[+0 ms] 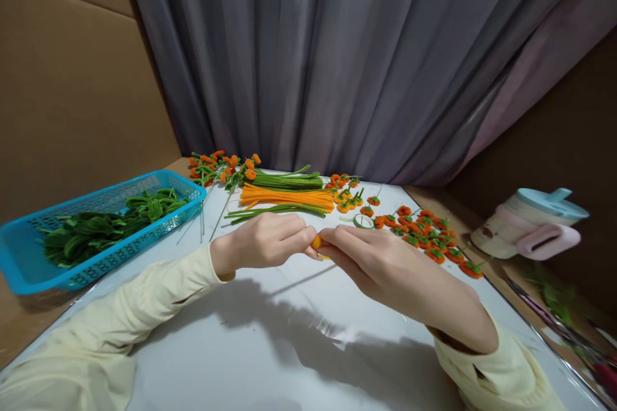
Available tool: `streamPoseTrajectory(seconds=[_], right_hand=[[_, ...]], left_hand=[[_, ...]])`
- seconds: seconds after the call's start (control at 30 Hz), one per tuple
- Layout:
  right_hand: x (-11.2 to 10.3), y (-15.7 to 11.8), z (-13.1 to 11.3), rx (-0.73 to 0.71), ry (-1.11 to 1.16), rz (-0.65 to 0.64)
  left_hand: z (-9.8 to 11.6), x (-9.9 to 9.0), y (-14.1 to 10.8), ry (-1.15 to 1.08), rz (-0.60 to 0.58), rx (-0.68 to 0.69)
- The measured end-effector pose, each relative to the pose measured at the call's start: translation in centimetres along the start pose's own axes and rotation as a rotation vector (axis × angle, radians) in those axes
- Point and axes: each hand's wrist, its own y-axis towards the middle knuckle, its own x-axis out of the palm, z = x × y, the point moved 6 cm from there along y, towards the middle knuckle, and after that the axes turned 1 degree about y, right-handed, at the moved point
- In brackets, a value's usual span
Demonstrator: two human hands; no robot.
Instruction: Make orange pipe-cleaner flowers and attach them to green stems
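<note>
My left hand [277,241] and my right hand [369,255] meet above the white tabletop, fingers pinched together. Between them shows a small yellow-orange pipe cleaner piece [317,242], mostly hidden by the fingers, so its full shape cannot be made out. Just beyond lie a bundle of orange pipe cleaners [286,197] and a bundle of green pipe cleaners [284,180]. Small yellow-orange pieces with green tops [346,202] sit behind my right hand, near a roll of green tape [363,221]. Several orange-red pieces with green tops [427,231] spread out to the right.
A blue basket [190,205] of green leaf shapes [87,234] stands at the left. Orange flowers on stems [226,167] lie at the back left. At the right are a lidded cup [506,225] and scissors [535,308]. A grey curtain [289,64] hangs behind.
</note>
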Motion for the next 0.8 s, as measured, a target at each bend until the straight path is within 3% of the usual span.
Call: streamPoseTrajectory(seconds=[0.2, 0.57, 0.8], right_hand=[[-0.36, 0.05, -0.03, -0.002, 0.083, 0.050], [0.02, 0.19, -0.46, -0.018, 0.102, -0.072], [-0.16, 0.39, -0.77, -0.037, 0.085, -0.029]], left_hand=[[0.15, -0.49, 0.00, -0.051, 0.067, -0.010], [0.96, -0.07, -0.51, 0.148, 0.028, 0.094], [0.76, -0.23, -0.37, 0.170, 0.021, 0.092]])
